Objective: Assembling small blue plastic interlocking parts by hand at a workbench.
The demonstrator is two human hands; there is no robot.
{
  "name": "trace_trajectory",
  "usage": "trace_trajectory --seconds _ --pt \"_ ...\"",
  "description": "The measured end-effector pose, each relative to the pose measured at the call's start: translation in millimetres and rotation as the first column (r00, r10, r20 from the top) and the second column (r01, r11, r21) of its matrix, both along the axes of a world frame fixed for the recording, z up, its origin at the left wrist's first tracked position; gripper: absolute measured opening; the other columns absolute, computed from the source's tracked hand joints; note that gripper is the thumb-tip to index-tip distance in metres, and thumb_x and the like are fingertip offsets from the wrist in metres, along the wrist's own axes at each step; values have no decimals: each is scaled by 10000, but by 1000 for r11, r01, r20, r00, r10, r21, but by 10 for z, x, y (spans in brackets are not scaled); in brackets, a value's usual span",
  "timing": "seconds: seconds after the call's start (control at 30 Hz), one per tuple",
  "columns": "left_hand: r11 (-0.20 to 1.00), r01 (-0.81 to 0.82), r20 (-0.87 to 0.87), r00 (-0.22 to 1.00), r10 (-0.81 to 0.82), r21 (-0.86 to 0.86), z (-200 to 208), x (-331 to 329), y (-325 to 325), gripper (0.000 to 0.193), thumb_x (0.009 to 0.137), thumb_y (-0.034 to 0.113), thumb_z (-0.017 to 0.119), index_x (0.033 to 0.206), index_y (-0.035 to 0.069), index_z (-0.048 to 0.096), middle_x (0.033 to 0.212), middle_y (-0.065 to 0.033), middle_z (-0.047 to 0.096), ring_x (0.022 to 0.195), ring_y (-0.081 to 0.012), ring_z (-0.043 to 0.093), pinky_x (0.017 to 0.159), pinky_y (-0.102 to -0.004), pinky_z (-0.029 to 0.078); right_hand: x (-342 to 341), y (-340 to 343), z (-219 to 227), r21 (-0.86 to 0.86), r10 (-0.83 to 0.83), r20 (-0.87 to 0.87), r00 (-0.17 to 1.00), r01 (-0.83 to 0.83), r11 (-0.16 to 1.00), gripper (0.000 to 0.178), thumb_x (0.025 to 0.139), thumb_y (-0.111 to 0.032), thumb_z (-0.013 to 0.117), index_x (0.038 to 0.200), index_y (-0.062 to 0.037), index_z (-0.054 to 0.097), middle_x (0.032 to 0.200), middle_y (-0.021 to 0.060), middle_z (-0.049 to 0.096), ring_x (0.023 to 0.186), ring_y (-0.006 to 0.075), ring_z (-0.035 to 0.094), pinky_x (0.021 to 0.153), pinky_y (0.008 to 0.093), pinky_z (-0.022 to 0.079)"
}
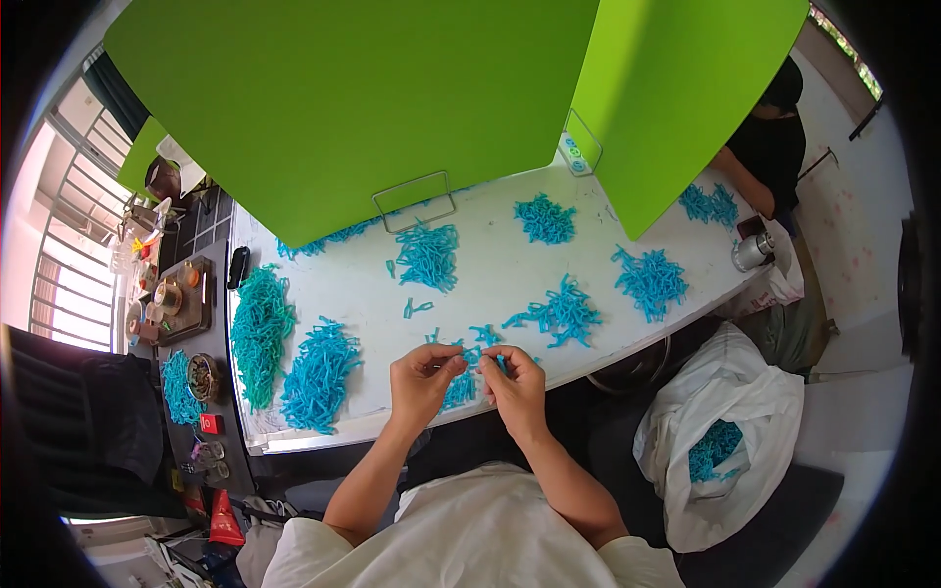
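My left hand (420,388) and my right hand (518,394) are close together over the near edge of the white table (480,265). Thumb and fingers are pinched in both, with a small blue stick-like piece (470,355) at the fingertips; its exact shape is too small to make out. Beneath and between the hands lies a loose pile of the same blue pieces (459,392), partly hidden by them. Left of my left hand is a large blue heap (321,377), with a greener heap (261,338) beyond it. Another blue pile (564,312) lies beyond my right hand.
Tall green panels (363,108) on wire feet stand along the table's far side. More blue piles (428,255) dot the tabletop. A white sack (725,431) holding blue pieces stands at right. Another person (774,147) sits far right, near a metal flask (753,252).
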State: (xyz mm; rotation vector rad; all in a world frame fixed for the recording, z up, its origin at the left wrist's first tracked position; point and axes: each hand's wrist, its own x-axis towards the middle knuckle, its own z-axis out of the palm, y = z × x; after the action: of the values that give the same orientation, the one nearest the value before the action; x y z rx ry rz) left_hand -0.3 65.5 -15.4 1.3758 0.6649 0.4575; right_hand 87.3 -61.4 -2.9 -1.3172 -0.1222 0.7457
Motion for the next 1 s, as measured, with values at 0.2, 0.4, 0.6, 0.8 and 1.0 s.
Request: trace_trajectory --seconds 0.2,0.4,0.6,0.8,1.0 --pt "944 21 -72 997 3 328 18 34 -79 89 885 -44 683 967 -76 693 879 -123 717 796 -167 710 741 -269 589 -3 -32 -74 -59 6 88 996 -1 998 135 916 -98 690 988 16 677 766 3 631 661 36 529 584 213 435" --pt "982 62 3 998 -63 -179 -86 91 -79 141 873 -27 704 1013 -41 708 883 -80 724 800 -134 695 717 -257 567 45 -136 -250 -72 40 288 957 -20 997 162 895 -110 699 980 28 692 823 22 674 721 49 561 649 224 465" --pt "955 -24 -68 997 47 296 0 337 35 196 859 11 708 1054 -8 702 1027 -101 701 824 -170 700 715 -273 572 702 -223 -195 -274 -57 692 720 336 901 146 856 -71 703 985 -3 712 857 77 657 703 157 593 645 295 477" --pt "736 -154 -158 929 336 659 -240 64 648 178 820 28 699 996 48 716 987 -125 673 673 -210 665 629 -336 507 1024 -340 -160 -315 30 857 515 476 821 172 848 -53 704 1011 -3 722 864 121 614 740 255 600 686 339 484" --pt "584 -66 -272 839 471 809 -403 -40 927 143 842 150 706 958 67 719 956 -142 667 723 -290 664 669 -394 514 818 -462 3 -232 -116 126 985 143 962 253 996 -228 594 1090 -17 697 950 44 659 738 66 587 546 211 471"
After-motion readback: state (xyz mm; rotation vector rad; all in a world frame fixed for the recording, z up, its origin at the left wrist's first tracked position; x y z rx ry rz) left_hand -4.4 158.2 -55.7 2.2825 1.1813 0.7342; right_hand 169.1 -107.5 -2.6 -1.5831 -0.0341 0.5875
